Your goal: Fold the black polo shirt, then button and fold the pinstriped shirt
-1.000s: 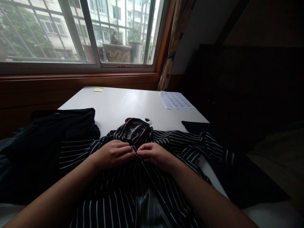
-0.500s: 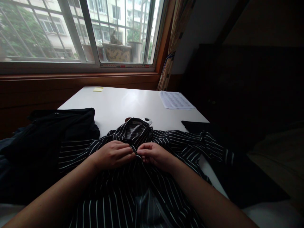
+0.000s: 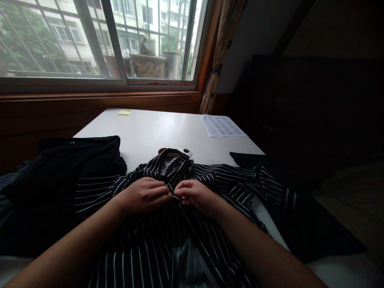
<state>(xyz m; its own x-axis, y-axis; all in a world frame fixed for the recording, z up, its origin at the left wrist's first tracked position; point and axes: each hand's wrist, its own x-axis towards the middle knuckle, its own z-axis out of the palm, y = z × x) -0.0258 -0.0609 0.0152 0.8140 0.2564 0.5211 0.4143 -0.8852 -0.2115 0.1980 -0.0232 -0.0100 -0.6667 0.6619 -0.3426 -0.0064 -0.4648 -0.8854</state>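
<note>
A black shirt with white stripes (image 3: 144, 244) lies spread on the table, collar toward the window and sleeves out to both sides. My left hand (image 3: 147, 195) is closed on its front edge just below the collar. Close beside it, my right hand (image 3: 193, 194) pinches the opposite front edge, thumb against forefinger. The fingertips of both hands nearly meet. Whether a button sits between them is too small to make out. Lower down, the shirt front hangs apart and shows its inner side.
Dark folded clothing (image 3: 81, 164) is piled at the left. A dark cloth (image 3: 315, 228) lies at the right edge. On the white table (image 3: 150, 128) are printed sheets (image 3: 223, 126), a yellow sticky note (image 3: 124, 112) and a small white round object (image 3: 186, 152) behind the collar.
</note>
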